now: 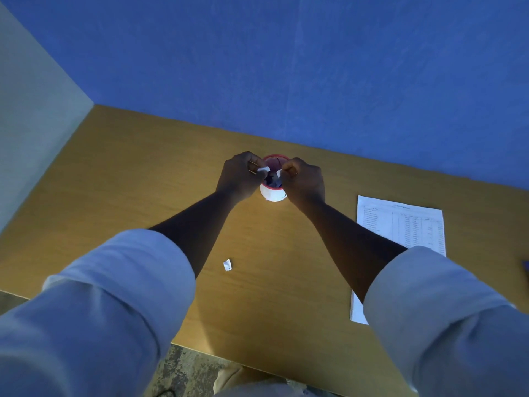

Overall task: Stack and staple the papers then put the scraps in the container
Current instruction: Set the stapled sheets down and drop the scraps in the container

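A small white container (272, 194) with a red rim stands on the wooden desk (143, 173) near the far middle; paper scraps lie inside it. My left hand (239, 176) hovers at its left rim, fingers pinched on a white paper scrap (264, 169). At the right rim my right hand (305, 180) pinches another white scrap (278, 173). One more small white scrap (227, 265) lies on the desk between my forearms. A printed stack of papers (400, 224) lies flat at the right, partly under my right sleeve.
A blue wall (286, 67) rises right behind the desk and a pale wall (34, 110) closes the left side. The desk's near edge runs across the bottom, with floor below it. A dark object (526, 266) shows at the right frame edge.
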